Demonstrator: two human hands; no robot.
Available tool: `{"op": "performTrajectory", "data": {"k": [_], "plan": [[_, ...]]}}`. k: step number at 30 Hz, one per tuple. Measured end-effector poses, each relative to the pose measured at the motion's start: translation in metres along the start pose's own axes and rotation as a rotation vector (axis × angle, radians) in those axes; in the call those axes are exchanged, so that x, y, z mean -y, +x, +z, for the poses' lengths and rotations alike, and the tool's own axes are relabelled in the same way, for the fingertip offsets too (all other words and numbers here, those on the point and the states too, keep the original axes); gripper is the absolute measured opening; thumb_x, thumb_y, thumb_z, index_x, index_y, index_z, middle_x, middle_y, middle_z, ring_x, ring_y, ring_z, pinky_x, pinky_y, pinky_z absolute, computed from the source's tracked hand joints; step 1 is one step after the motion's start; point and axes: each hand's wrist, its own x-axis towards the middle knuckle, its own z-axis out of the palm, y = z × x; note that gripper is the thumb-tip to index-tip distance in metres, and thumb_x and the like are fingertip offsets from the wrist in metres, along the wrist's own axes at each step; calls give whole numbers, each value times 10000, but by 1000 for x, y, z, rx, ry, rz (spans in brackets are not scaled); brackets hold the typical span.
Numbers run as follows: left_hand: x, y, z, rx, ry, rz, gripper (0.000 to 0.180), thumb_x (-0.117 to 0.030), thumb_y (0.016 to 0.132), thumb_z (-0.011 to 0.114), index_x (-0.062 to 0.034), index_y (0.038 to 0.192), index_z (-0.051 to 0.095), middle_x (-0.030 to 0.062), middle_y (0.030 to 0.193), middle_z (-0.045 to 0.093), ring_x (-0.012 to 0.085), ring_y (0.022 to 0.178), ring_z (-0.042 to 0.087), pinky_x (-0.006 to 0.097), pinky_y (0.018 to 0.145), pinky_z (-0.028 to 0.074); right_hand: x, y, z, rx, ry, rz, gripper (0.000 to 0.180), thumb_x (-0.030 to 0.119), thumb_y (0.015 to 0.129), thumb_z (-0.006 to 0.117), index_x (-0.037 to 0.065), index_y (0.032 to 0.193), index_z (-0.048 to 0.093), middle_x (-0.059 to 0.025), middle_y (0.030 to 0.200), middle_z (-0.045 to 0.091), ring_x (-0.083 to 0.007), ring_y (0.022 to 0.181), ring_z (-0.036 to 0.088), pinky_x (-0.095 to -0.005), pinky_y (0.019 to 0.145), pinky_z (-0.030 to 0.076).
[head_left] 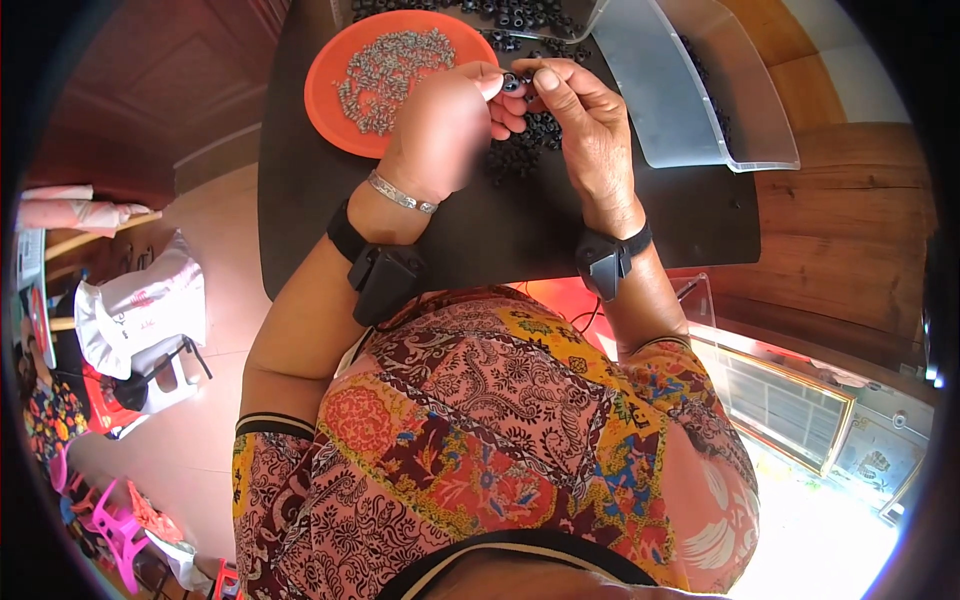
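A: Where is the small black ring point(513, 84) sitting right now?

B: It is being pinched between both hands, above the dark worktop point(500, 235). The left hand point(445, 125) is closing its thumb and forefinger on one side of it, and the right hand point(585, 120) is gripping the other side with its fingertips.

A: So the hands are meeting?

B: Yes, their fingertips are touching around the ring, with the other fingers curled in.

A: What is lying around them?

B: A loose pile of black rings point(525, 145) is lying on the worktop directly beneath the hands. An orange plate point(330, 75) holding small grey metal parts point(390, 65) is sitting just left of the left hand. A clear plastic tray point(690, 90) is standing to the right of the right hand, near it but apart.
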Motion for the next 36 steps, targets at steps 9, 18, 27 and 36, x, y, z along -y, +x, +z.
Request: {"op": "performTrajectory", "data": {"k": [9, 18, 27, 36], "plan": [[-2, -3, 3, -20, 79, -46, 236, -232, 922, 453, -36, 969, 575, 50, 900, 600, 162, 815, 583, 285, 745, 443, 0, -1, -3, 34, 5, -26, 225, 204, 933, 552, 26, 1017, 662, -38, 1014, 628, -106, 873, 556, -250, 816, 447], [2, -1, 5, 26, 54, -72, 262, -261, 900, 500, -31, 957, 609, 39, 849, 619, 159, 753, 588, 268, 710, 435, 1, -2, -11, 135, -37, -63, 206, 146, 943, 523, 12, 1040, 645, -52, 1066, 588, -129, 984, 538, -267, 879, 421], [3, -2, 3, 36, 59, -74, 253, -266, 903, 494, -41, 936, 607, 27, 834, 605, 154, 753, 582, 264, 710, 432, -2, 1, -16, 176, -388, -309, 179, 90, 914, 548, 21, 1049, 643, -82, 1012, 632, -192, 979, 564, -292, 861, 444], [6, -4, 3, -58, 26, -65, 249, -209, 928, 461, -29, 1056, 578, 15, 927, 587, 102, 848, 551, 273, 764, 433, 5, -4, -3, 36, -783, -538, 365, 83, 676, 773, 51, 1016, 645, -95, 957, 658, -269, 896, 618, -341, 785, 498]]}}
